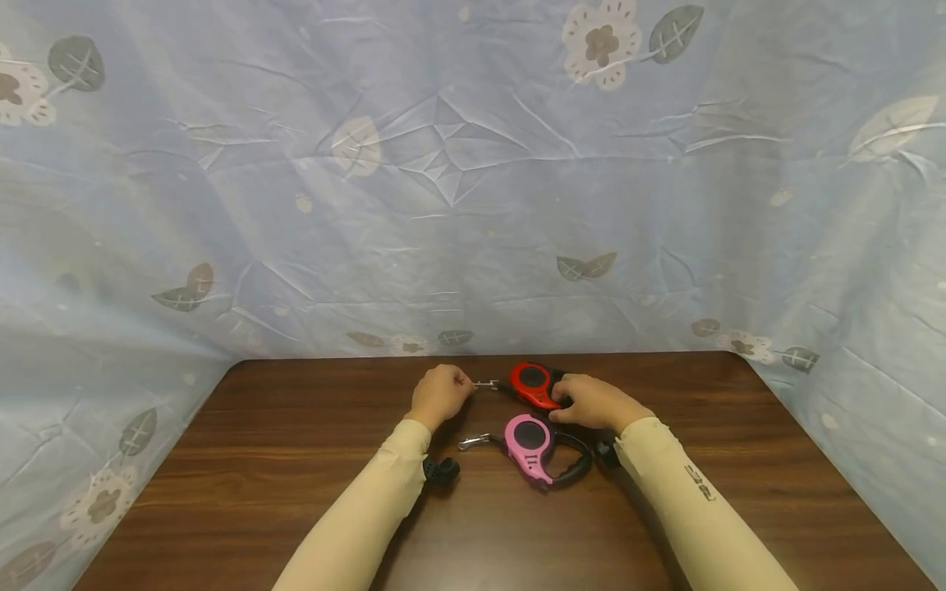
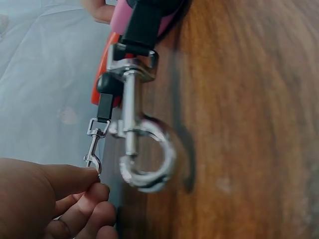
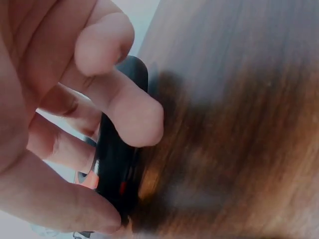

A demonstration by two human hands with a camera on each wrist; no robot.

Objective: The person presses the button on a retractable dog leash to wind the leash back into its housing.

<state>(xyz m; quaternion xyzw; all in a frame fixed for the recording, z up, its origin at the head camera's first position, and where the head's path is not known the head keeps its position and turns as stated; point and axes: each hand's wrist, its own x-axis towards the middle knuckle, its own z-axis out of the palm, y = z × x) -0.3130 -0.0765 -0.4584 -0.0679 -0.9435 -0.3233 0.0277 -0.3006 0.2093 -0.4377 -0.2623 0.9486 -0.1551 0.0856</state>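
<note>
A red retractable dog leash (image 1: 531,378) with a black handle lies near the table's far edge. My left hand (image 1: 441,392) pinches its silver snap hook (image 2: 93,144) between thumb and forefinger. On the other side, my right hand (image 1: 594,400) holds the black handle (image 3: 117,159), fingers and thumb curled about it. Nearer to me lies a pink retractable leash (image 1: 529,435), untouched, with its black loop handle pointing right. Its own snap hook (image 2: 130,99) looms large in the left wrist view, apart from my left fingers.
The dark wood-grain table (image 1: 296,476) reaches back to a pale blue curtain (image 1: 458,263) with leaves and flowers on it. Curtain fabric also hangs along both sides. A black wrist camera (image 1: 446,471) sits beneath my left wrist.
</note>
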